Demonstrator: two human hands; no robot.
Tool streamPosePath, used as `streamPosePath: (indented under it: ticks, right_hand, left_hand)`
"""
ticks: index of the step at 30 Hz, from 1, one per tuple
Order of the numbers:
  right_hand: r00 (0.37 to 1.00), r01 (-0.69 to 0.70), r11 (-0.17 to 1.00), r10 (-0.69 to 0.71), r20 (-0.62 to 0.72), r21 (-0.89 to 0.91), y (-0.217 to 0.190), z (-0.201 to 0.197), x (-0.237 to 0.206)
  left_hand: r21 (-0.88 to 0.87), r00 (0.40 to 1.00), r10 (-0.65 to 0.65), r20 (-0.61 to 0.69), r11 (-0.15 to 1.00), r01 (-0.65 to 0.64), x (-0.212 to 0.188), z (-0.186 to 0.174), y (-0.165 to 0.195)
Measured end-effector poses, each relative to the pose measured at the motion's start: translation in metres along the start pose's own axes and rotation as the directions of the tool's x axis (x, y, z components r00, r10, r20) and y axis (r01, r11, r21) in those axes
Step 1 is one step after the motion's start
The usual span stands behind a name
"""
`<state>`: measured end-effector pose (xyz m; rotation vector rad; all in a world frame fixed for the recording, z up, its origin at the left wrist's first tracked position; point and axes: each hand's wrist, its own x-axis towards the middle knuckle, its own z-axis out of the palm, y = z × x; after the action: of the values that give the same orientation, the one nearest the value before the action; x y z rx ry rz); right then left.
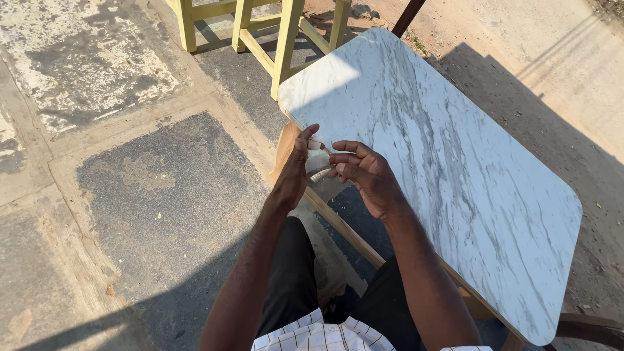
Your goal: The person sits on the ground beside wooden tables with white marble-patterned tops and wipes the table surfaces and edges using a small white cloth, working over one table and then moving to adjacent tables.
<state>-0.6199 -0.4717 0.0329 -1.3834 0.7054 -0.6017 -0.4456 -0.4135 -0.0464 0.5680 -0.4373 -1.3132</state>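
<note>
the fingers of the left hand and right hand are pinching a pale edge strip at the near edge of the marble-patterned tabletop. yellow-green wooden legs are standing beyond the top's far corner. patched concrete ground is lying below, partly in shadow.

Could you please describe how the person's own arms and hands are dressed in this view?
Both forearms are bare, as are the left hand and right hand: no gloves, watch or rings show. A white shirt with a dark check appears at the bottom edge, above dark trousers.
</note>
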Motion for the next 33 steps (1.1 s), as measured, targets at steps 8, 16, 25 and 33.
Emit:
streamPosePath:
  ticks: [8, 16, 25, 33]
  right_hand:
    - [0.931, -0.037, 0.810, -0.184, -0.314, -0.586, 0.007, -0.016, 0.021]
    - [0.994, 0.060, 0.585, -0.105, -0.002, -0.809, 0.027, -0.039, 0.048]
    - [0.996, 0.031, 0.522, -0.086, -0.016, -0.852, 0.015, -0.025, 0.048]
    - [0.995, 0.073, 0.449, -0.098, 0.032, -0.890, 0.024, -0.029, 0.053]
  left_hand:
    - [0.519, 0.978, 0.203, -0.040, 0.841, -0.153, -0.004, -0.007, -0.013]
    - [0.527, 0.965, 0.257, 0.055, 0.813, -0.247, -0.012, -0.033, -0.011]
    - [0.694, 0.927, 0.371, -0.062, 0.684, -0.227, 0.033, 0.003, 0.008]
    - [0.774, 0.874, 0.474, 0.107, 0.512, -0.372, 0.121, 0.016, 0.015]
